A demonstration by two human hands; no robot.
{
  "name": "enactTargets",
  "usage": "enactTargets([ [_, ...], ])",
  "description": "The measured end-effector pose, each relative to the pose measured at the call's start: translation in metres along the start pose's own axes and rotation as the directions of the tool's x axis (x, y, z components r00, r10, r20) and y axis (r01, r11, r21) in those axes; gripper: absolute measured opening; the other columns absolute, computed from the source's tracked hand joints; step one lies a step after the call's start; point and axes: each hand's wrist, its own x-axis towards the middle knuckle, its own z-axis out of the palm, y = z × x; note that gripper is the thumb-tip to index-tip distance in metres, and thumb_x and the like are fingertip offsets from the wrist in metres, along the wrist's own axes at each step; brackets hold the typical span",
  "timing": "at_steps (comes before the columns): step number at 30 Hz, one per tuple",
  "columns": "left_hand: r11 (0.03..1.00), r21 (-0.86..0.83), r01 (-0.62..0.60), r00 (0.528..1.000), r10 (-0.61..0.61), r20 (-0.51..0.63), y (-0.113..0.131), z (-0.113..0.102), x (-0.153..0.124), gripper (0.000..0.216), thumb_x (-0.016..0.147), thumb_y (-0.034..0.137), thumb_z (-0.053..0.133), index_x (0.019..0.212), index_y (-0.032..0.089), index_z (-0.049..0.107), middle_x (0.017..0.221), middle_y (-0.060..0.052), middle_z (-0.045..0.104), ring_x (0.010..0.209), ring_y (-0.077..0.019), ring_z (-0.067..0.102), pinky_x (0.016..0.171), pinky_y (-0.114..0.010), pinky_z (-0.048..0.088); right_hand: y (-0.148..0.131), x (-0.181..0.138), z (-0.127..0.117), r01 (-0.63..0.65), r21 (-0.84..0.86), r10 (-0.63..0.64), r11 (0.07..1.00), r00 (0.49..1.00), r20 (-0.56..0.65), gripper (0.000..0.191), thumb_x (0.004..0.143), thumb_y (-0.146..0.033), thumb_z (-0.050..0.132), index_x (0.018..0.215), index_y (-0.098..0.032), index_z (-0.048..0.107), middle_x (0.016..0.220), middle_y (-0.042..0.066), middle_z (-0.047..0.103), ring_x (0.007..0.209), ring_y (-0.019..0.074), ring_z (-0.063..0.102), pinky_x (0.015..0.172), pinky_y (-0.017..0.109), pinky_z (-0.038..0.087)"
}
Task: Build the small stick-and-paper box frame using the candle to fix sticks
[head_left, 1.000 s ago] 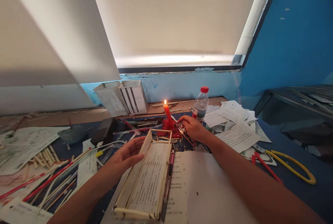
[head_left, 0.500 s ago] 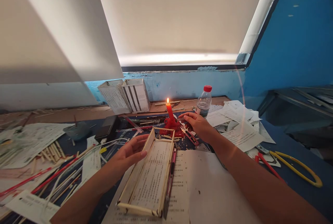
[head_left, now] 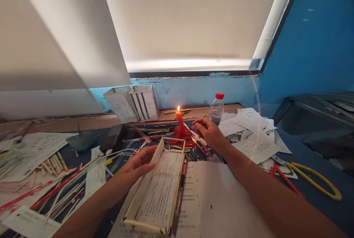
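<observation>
Just wooden stick frame (head_left: 143, 226), printed-paper lining (head_left: 158, 190), left hand (head_left: 135, 168) touching.

Dark blue tabletop (head_left: 306, 157): red candle (head_left: 179, 127) mid-desk, printed papers (head_left: 254, 145) right of candle; black box (head_left: 113, 137), red rods (head_left: 55, 182), wooden sticks (head_left: 54, 164) left of it.

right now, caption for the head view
Left hand beside a stick-framed paper box, right hand near a lit red candle.

This is a cluttered craft workbench (head_left: 306, 157) below a window blind (head_left: 188, 16), strewn with printed papers (head_left: 257, 145) and wooden sticks (head_left: 56, 162).
</observation>
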Motion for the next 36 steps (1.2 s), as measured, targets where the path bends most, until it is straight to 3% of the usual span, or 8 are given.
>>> enactTargets([
  [16,0.999,0.026,-0.039,0.999,0.038,0.004,-0.001,0.001,-0.001,0.06,0.076,0.052,0.085,0.131,0.033,0.068,0.152,-0.008,0.063,0.132,-0.0361,0.064,0.112,-0.05,0.049,0.0,0.001,0.003,-0.073,0.116,0.078,0.991,0.996,-0.032,0.015,0.087,-0.027,0.062,0.1,-0.022,0.061,0.084,0.002,0.075,0.053,0.0124,0.06,0.047,0.024,0.041],
  [21,0.997,0.052,-0.051,0.998,0.052,-0.025,0.0,0.003,-0.001,0.061,0.077,0.057,0.082,0.131,0.031,0.067,0.151,-0.008,0.065,0.136,-0.0366,0.061,0.108,-0.046,0.05,0.001,0.002,0.003,-0.066,0.138,0.072,0.988,0.997,-0.036,0.014,0.087,-0.029,0.063,0.099,-0.023,0.058,0.083,0.001,0.075,0.05,0.012,0.059,0.046,0.024,0.04],
  [25,0.998,0.068,-0.006,0.999,0.009,-0.051,0.005,0.004,-0.004,0.067,0.079,0.059,0.079,0.137,0.03,0.062,0.146,-0.012,0.068,0.125,-0.038,0.069,0.097,-0.047,0.055,-0.001,0.001,0.003,-0.066,0.157,0.071,0.985,0.997,-0.028,0.015,0.09,-0.036,0.064,0.093,-0.022,0.058,0.082,0.002,0.076,0.049,0.012,0.058,0.045,0.024,0.038],
  [36,0.997,0.071,0.001,0.997,0.005,-0.075,0.009,0.007,-0.006,0.067,0.08,0.058,0.079,0.137,0.029,0.061,0.148,-0.014,0.067,0.125,-0.0389,0.068,0.096,-0.047,0.056,-0.002,0.002,-0.002,-0.072,0.191,0.082,0.979,0.996,-0.042,0.017,0.091,-0.039,0.064,0.092,-0.023,0.058,0.102,0.006,0.08,0.055,0.0133,0.062,0.049,0.027,0.045],
])
